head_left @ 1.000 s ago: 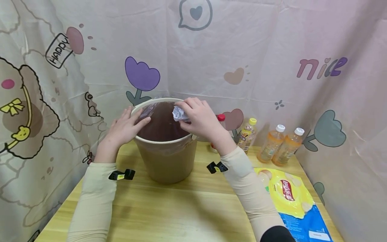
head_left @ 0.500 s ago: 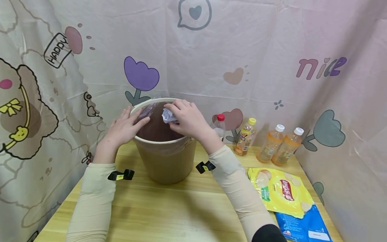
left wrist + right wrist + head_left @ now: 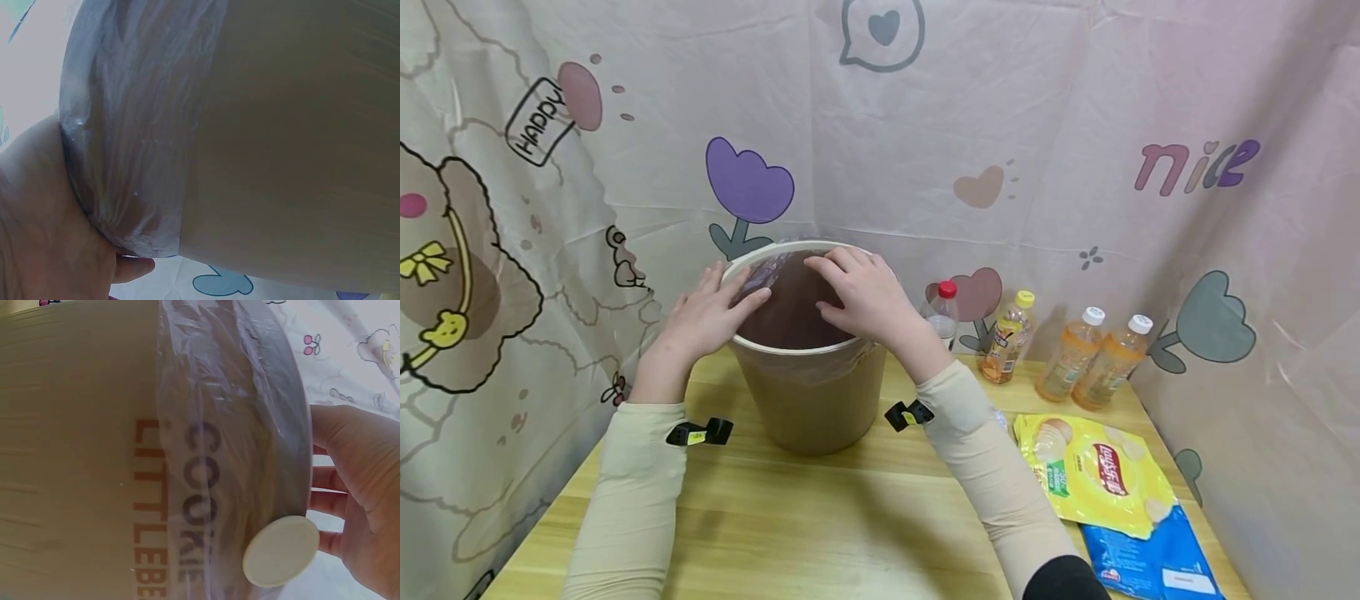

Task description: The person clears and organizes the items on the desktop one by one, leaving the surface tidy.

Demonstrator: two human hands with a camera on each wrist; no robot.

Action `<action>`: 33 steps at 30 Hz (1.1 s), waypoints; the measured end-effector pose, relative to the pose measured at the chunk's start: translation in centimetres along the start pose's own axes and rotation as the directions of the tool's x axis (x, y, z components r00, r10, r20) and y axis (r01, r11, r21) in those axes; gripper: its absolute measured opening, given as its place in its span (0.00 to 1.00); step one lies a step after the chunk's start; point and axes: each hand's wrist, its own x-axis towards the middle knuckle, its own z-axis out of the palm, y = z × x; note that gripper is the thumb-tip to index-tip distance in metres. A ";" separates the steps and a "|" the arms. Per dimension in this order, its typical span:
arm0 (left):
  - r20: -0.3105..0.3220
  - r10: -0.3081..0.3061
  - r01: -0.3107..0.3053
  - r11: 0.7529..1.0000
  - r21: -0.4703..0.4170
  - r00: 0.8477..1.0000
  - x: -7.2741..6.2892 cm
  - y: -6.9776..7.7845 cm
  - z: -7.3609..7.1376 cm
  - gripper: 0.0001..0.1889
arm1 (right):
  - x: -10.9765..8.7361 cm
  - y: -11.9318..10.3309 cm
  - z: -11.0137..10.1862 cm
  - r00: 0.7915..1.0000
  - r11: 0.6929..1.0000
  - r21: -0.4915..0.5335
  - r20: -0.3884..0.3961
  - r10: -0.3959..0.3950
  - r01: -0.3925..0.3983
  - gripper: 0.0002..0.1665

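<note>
A brown trash bin point(image 3: 808, 400) stands on the table, with a clear plastic liner point(image 3: 147, 125) folded over its rim. My left hand point(image 3: 703, 317) rests on the left side of the rim, its fingers extended and its thumb over the opening. My right hand point(image 3: 872, 296) hovers over the right part of the opening, fingers and thumb apart with nothing between them. In the right wrist view the same hand point(image 3: 369, 487) shows beyond the rim, near a round cream knob point(image 3: 281, 551). The crumpled paper is out of sight; the bin's bottom is hidden.
A red-capped bottle point(image 3: 943, 312), a yellow-capped bottle point(image 3: 1009, 337) and two white-capped orange bottles point(image 3: 1071, 354) line the table's back right. A yellow chip bag point(image 3: 1093, 471) lies over a blue packet point(image 3: 1157, 550). A printed curtain point(image 3: 880, 150) hangs behind.
My right hand moved left over the bin with a crumpled paper ball, then let go of it. The ball is no longer visible. My left hand has stayed at the rim.
</note>
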 end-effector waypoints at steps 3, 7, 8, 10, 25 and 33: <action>-0.002 0.001 -0.001 1.000 0.000 1.000 0.0 0.0 0.0 0.47 | -0.3 0.1 -0.2 1.000 1.000 0.003 -0.020 0.004 -0.004 0.30; -0.002 0.000 0.000 1.000 0.001 1.000 -0.1 0.0 0.0 0.47 | -0.9 0.3 -0.5 0.999 1.000 0.017 -0.049 0.010 -0.010 0.30; -0.002 0.000 0.000 1.000 -0.003 1.000 -0.1 0.0 0.0 0.47 | -1.1 0.4 -0.6 0.998 1.000 0.023 -0.058 0.012 -0.011 0.29; 0.000 -0.001 0.001 1.000 -0.007 1.000 -0.1 0.0 0.0 0.47 | -1.5 0.5 -0.9 0.997 0.999 0.037 -0.073 0.015 -0.012 0.28; -0.006 -0.001 0.001 1.000 -0.017 1.000 0.0 -0.1 0.1 0.47 | -5.9 2.4 -1.4 0.971 0.998 0.062 -0.237 0.018 -0.003 0.26; -0.004 -0.002 0.002 1.000 -0.020 1.000 0.1 0.0 0.1 0.47 | -8.4 3.4 -0.8 0.969 0.994 0.102 -0.244 0.049 -0.025 0.25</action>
